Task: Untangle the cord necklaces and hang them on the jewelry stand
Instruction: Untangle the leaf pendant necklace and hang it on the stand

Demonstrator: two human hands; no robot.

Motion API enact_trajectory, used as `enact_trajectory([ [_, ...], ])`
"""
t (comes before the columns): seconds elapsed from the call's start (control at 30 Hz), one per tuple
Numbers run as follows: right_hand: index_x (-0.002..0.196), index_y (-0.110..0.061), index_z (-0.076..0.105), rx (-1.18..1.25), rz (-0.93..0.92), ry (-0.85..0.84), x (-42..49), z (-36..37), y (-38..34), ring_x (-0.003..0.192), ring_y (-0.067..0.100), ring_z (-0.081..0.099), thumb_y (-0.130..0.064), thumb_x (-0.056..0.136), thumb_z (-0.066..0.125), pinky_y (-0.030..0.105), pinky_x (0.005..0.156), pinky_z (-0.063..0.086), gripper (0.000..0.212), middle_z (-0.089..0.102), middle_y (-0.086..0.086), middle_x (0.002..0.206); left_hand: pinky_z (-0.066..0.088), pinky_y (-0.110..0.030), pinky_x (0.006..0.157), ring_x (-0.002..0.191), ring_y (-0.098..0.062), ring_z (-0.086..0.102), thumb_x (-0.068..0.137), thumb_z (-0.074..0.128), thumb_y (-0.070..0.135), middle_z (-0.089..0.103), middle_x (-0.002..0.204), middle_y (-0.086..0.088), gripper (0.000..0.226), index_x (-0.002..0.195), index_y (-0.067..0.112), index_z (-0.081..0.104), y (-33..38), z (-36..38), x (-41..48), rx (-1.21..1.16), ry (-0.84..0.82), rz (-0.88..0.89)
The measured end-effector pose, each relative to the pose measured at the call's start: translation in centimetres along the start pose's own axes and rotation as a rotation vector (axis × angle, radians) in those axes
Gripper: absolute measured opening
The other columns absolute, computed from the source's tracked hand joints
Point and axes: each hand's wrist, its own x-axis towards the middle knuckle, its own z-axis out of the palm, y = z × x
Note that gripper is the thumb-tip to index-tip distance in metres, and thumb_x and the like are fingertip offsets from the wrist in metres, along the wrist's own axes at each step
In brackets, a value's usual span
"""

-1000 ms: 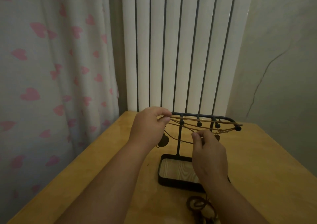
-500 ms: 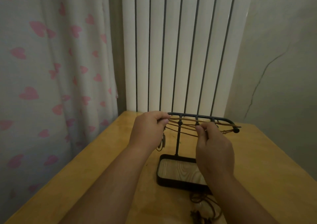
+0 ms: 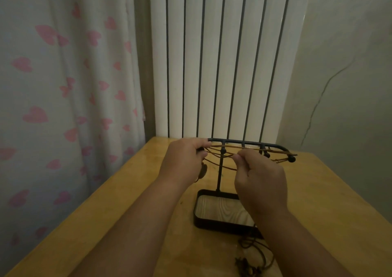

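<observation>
Left hand [image 3: 182, 162] and right hand [image 3: 257, 181] each pinch the cord necklace [image 3: 222, 154] at the jewelry stand [image 3: 219, 170].

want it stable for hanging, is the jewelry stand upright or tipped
Upright. The jewelry stand has a vertical post and its tray base sits flat on the table.

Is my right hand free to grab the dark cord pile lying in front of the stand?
Probably not yet: the right hand pinches a cord on the stand. The dark cord pile lies uncovered beside its forearm.
</observation>
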Motion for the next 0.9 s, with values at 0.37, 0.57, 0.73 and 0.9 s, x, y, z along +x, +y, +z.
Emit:
enact_trajectory([
  [0.37,0.101,-0.021,0.063,-0.053,0.185,-0.009,4.5,-0.5,0.0,0.062,0.007,0.048,-0.037,0.101,0.047,0.026,0.052,0.037,0.023,0.053,-0.01,0.07,0.051,-0.03,0.097,0.106,-0.009,0.06,0.095,0.061,0.015,0.066,0.122,0.003,0.029,0.122,0.024,0.067,0.3,-0.3,-0.3,-0.051,-0.012,0.015],
  [0.57,0.105,-0.022,0.063,-0.183,0.147,-0.076,6.7,-0.8,0.1,0.074,0.018,0.056,-0.041,0.101,0.044,0.039,0.067,0.053,0.027,0.057,-0.006,0.079,0.043,-0.016,0.084,0.099,-0.004,0.056,0.089,0.07,0.023,0.065,0.119,0.006,0.034,0.123,0.025,0.067,0.5,-0.4,-0.3,0.051,-0.004,0.045],
  [0.73,0.1,-0.021,0.063,-0.284,0.111,-0.18,7.4,-1.6,0.8,0.071,0.014,0.054,-0.05,0.098,0.046,0.032,0.063,0.049,0.034,0.053,-0.008,0.074,0.047,-0.02,0.088,0.101,-0.01,0.06,0.093,0.064,0.02,0.068,0.114,0.002,0.025,0.117,0.021,0.071,0.8,-0.2,-0.1,0.14,0.05,0.1],
  [0.9,0.088,-0.025,0.057,-0.378,0.172,-0.307,7.9,-3.0,2.8,0.063,0.006,0.048,-0.063,0.09,0.049,0.027,0.054,0.038,0.038,0.051,-0.009,0.07,0.048,-0.022,0.089,0.099,-0.01,0.061,0.094,0.062,0.019,0.07,0.109,0.001,0.021,0.112,0.019,0.073,0.9,0.1,-0.1,0.141,0.069,0.122],
])
